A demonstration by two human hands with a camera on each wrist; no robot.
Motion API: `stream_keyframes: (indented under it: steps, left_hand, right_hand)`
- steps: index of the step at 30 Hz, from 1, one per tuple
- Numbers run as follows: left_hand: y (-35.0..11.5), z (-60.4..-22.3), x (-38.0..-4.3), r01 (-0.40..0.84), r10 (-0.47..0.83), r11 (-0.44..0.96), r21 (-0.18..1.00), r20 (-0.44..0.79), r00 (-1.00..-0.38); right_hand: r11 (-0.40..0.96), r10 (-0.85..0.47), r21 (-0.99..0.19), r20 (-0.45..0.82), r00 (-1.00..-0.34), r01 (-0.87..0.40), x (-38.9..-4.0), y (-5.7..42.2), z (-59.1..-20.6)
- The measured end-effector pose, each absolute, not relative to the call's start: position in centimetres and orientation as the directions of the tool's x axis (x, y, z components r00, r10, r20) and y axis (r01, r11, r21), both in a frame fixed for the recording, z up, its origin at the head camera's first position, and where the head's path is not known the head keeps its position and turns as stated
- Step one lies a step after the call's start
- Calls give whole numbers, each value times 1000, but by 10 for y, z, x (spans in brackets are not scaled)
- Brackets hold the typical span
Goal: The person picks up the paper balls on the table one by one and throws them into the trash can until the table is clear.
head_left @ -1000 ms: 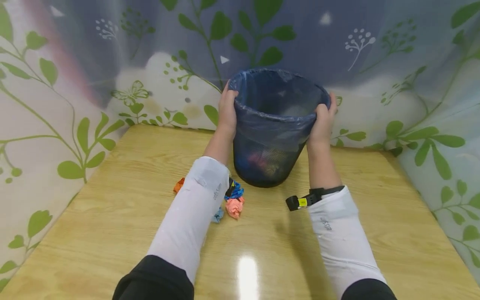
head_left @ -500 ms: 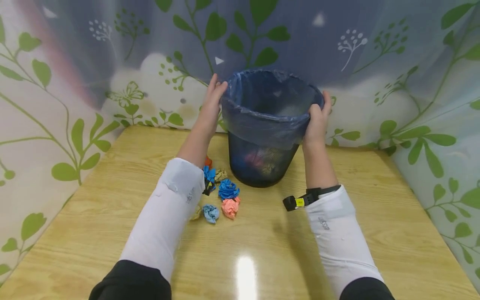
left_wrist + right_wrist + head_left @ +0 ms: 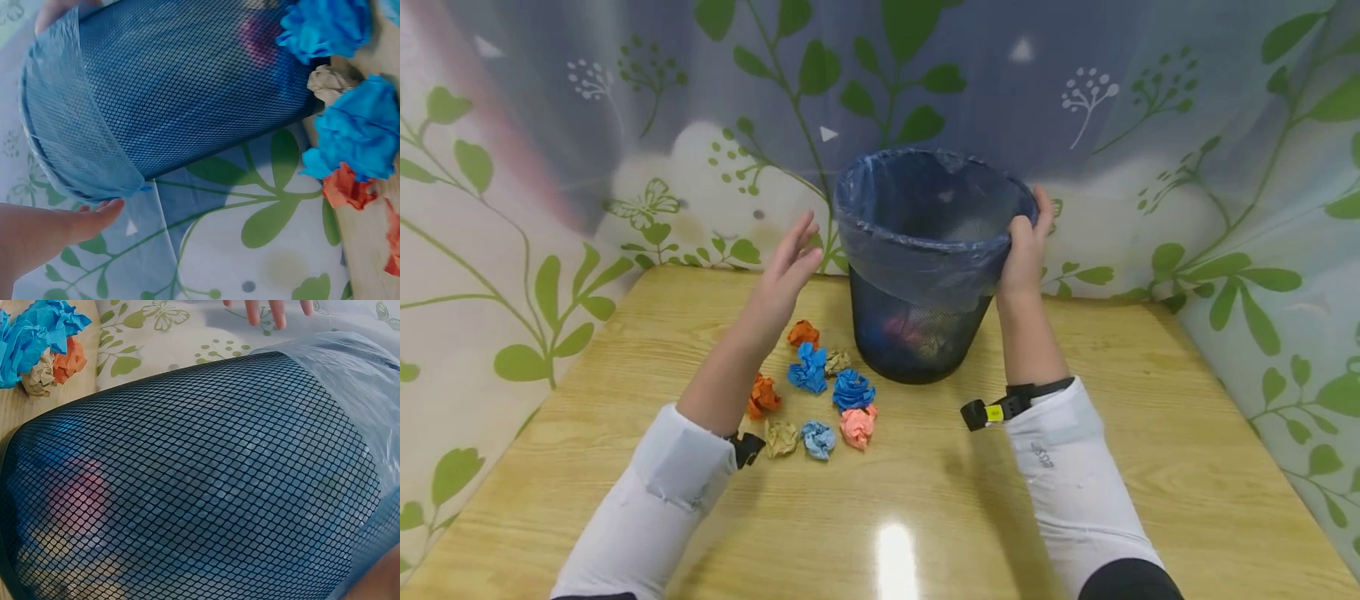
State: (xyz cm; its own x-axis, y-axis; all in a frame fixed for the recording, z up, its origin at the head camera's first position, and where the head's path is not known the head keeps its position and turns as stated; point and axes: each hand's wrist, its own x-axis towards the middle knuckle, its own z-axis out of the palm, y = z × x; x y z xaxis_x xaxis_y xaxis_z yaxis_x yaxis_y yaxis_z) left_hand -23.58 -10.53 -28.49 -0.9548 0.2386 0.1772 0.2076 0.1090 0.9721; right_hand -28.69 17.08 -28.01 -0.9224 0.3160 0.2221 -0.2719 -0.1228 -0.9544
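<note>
A dark mesh wastebasket (image 3: 917, 333) stands at the back of the table, its bluish plastic liner (image 3: 917, 271) folded over the rim. My right hand (image 3: 1026, 250) grips the rim on the right side, thumb inside view and fingers behind. Left of the basket, my left hand (image 3: 786, 271) is raised with fingers extended, apart from the rim and holding nothing. Through the mesh in the right wrist view, pink crumpled paper (image 3: 78, 497) and other colours show low inside. Beside the basket's base lie crumpled paper balls, among them a dark blue ball (image 3: 853, 390) and a pink ball (image 3: 858, 427).
More paper balls lie to the left: an orange ball (image 3: 763, 396), a bright blue ball (image 3: 807, 367), a light blue ball (image 3: 817, 439) and tan ones. A leaf-patterned curtain (image 3: 700, 167) hangs behind and beside the wooden table (image 3: 925, 475).
My left hand has let go of the basket's rim and moved left and down, uncovering the paper balls. My right hand keeps its hold, and the basket stays standing.
</note>
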Motion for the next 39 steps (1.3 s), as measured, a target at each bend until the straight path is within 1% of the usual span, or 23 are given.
stream_keyframes:
  steps: [2,4,8,10,11,13,16,19,23,30,34,37,39]
  left_hand:
    - [-107,-291,-229,253,261,201,947,197,-945]
    - [-109,-298,-223,332,273,309,891,251,-929]
    - [-114,-310,-212,499,316,519,694,387,-866]
    - [-117,-314,-206,538,362,600,592,398,-843]
    - [-119,-316,-202,545,387,632,551,385,-838]
    - [-122,-321,-195,541,435,689,482,322,-841]
    - [-128,-330,-187,516,486,754,407,183,-855]
    - [-136,-341,-181,478,500,793,377,43,-865]
    - [-145,-355,-175,456,517,809,371,-81,-852]
    - [-148,-365,-163,535,601,781,324,-156,-784]
    - [-150,-374,-158,514,590,795,321,-213,-779]
    - [-151,-381,-157,522,585,804,285,-220,-781]
    - [-151,-383,-158,530,583,807,258,-215,-783]
  right_hand:
    - [-136,316,-950,227,-921,-281,-286,171,-280]
    - [-149,318,-946,231,-919,-289,-286,172,-279]
    - [-175,316,-938,235,-919,-300,-286,171,-278]
    - [-180,311,-936,237,-921,-302,-286,171,-278]
    - [-182,306,-935,239,-921,-304,-286,170,-278]
    - [-175,301,-936,244,-922,-305,-286,169,-279]
    - [-168,303,-935,253,-919,-313,-286,169,-280]
    - [-175,306,-932,255,-917,-318,-287,169,-280]
    - [-162,306,-937,251,-918,-310,-286,170,-281]
    - [-181,290,-934,249,-924,-309,-286,171,-281]
    - [-165,280,-940,245,-928,-298,-287,171,-283]
    - [-142,290,-944,248,-924,-298,-286,172,-284]
    - [-153,292,-941,250,-923,-303,-286,173,-284]
